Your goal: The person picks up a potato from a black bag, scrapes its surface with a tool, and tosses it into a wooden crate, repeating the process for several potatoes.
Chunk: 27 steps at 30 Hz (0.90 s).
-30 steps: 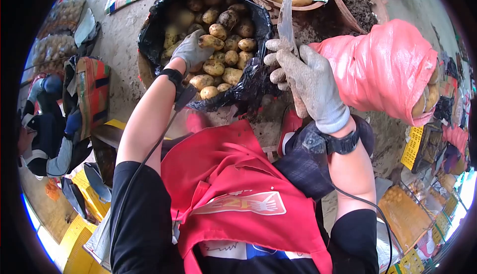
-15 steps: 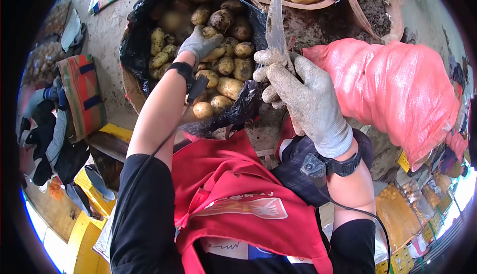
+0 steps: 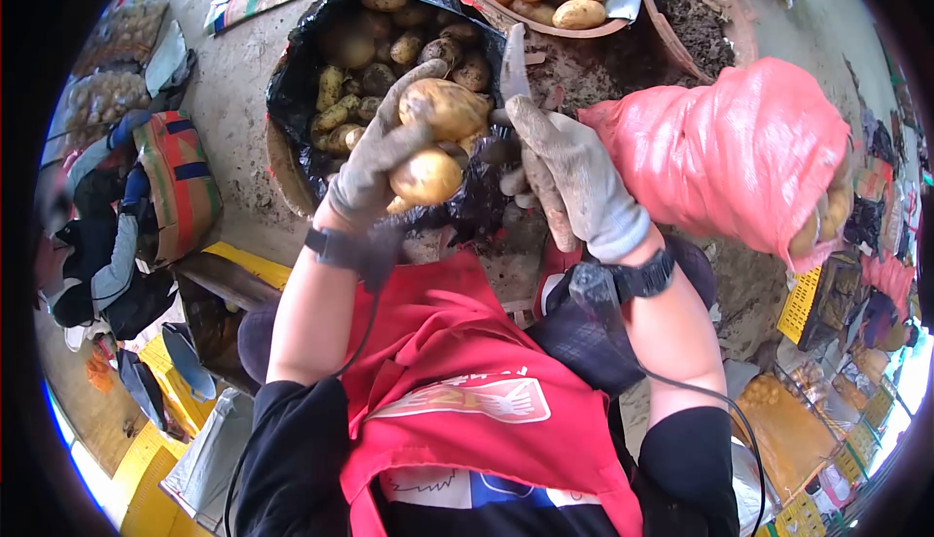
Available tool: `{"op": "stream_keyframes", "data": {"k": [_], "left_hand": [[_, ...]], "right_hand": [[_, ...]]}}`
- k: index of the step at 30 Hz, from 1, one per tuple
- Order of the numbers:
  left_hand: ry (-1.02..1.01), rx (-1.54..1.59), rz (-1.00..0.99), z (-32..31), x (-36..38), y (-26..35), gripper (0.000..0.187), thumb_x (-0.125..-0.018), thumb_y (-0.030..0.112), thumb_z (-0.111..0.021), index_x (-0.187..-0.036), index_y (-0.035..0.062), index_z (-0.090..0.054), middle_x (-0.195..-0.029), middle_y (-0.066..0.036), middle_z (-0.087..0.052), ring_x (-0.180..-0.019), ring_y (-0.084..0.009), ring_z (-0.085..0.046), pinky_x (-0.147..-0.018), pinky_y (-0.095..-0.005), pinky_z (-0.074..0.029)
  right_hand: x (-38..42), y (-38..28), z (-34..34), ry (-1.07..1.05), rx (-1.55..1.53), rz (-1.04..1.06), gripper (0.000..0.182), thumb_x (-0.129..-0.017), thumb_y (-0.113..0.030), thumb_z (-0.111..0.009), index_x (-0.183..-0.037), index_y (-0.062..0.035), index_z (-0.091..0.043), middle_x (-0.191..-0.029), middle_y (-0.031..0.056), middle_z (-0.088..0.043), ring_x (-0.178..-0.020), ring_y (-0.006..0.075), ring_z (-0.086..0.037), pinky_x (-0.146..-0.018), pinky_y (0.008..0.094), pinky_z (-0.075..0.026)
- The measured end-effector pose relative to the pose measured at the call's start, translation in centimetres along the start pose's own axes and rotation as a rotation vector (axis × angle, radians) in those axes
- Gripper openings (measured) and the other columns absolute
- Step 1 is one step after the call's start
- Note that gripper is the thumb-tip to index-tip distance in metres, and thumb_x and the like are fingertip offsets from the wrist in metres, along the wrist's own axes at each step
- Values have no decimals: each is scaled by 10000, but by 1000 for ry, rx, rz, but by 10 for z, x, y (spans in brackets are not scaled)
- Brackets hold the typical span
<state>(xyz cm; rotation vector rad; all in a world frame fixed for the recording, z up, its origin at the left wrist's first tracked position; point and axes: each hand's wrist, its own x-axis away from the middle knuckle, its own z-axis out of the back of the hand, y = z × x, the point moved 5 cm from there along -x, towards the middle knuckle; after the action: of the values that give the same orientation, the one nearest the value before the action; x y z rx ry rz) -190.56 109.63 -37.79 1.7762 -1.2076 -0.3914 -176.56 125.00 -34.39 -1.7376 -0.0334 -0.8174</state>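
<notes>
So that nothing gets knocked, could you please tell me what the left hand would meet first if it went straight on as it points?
The left hand would probably meet the dark potato just ahead in the black liner, though depth is unclear.

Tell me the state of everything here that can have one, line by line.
Left hand: gloved, fingers closed around a large potato
Right hand: gloved, closed on the knife
Knife: blade bare
Black bag: open, potatoes inside
Pink sack: bulging, lying on its side
Basin: uncovered, holding potatoes
Bucket: uncovered, holding dark crumbly matter
</notes>
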Motion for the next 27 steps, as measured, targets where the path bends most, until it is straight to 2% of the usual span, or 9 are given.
{"op": "stream_keyframes", "data": {"k": [2,8,10,11,14,15,18,21,27], "left_hand": [[-50,-109,-18,-21,19,2,881,-901,194,-769,-1620,34,-286,-1455,-159,-555,-1296,-257,-595,-1125,-397,-473],[72,-78,-131,-67,85,-1,893,-922,224,-759,-1636,13,-265,-1549,-165,-488,-1407,-273,-511,-1201,-424,-388],[120,-81,-130,-52,96,-22,776,-987,292,-704,-1614,32,-328,-1508,-156,-533,-1352,-270,-566,-1119,-421,-491],[112,50,-40,-51,104,-31,720,-1010,343,-670,-1592,45,-370,-1477,-152,-562,-1288,-277,-613,-1061,-427,-537],[110,235,39,-56,135,-40,621,-1048,373,-612,-1549,47,-441,-1432,-146,-603,-1235,-269,-652,-1019,-422,-571],[100,286,36,-60,144,-38,573,-1064,353,-587,-1527,36,-470,-1417,-144,-614,-1244,-254,-645,-1035,-411,-558],[33,472,13,-53,161,-36,556,-1064,404,-586,-1494,59,-510,-1390,-142,-639,-1170,-267,-688,-986,-442,-587],[22,681,-124,-60,185,9,559,-1023,510,-619,-1424,123,-566,-1312,-113,-690,-1063,-268,-732,-877,-451,-628],[209,674,-436,-3,326,82,610,-1011,617,-552,-1460,203,-544,-1391,-98,-663,-983,-278,-746,-619,-401,-579]], "right_hand": [[14,0,-14,-259,-122,-81,547,-1032,-556,-580,-1214,-52,-691,-843,34,-671,-652,109,-640,-494,245,-470],[43,21,-24,-423,-320,74,406,-925,-218,-802,-1283,-71,-680,-1089,-12,-708,-788,48,-619,-720,203,-513],[48,20,-27,-335,-142,466,432,-894,-75,-801,-1303,-40,-667,-1134,4,-714,-914,54,-638,-817,220,-528],[54,20,-26,-372,-110,468,461,-878,-5,-788,-1321,-18,-660,-1179,19,-714,-1030,86,-646,-932,254,-529],[58,19,-25,-575,-23,379,443,-903,-30,-770,-1333,-24,-663,-1196,16,-711,-1036,87,-644,-939,262,-526],[62,10,-24,-478,11,496,428,-915,-38,-756,-1333,-16,-667,-1133,8,-719,-940,53,-625,-863,235,-517],[45,24,-6,-284,-96,192,440,-958,-169,-725,-1361,-16,-633,-1084,5,-690,-685,40,-522,-584,178,-435],[30,32,4,-230,-186,190,401,-969,-234,-751,-1299,-25,-656,-986,-4,-678,-616,18,-441,-525,178,-314],[34,45,-4,-210,27,129,419,-953,-360,-775,-1246,-90,-646,-893,-8,-669,-565,47,-525,-499,190,-390]]}}
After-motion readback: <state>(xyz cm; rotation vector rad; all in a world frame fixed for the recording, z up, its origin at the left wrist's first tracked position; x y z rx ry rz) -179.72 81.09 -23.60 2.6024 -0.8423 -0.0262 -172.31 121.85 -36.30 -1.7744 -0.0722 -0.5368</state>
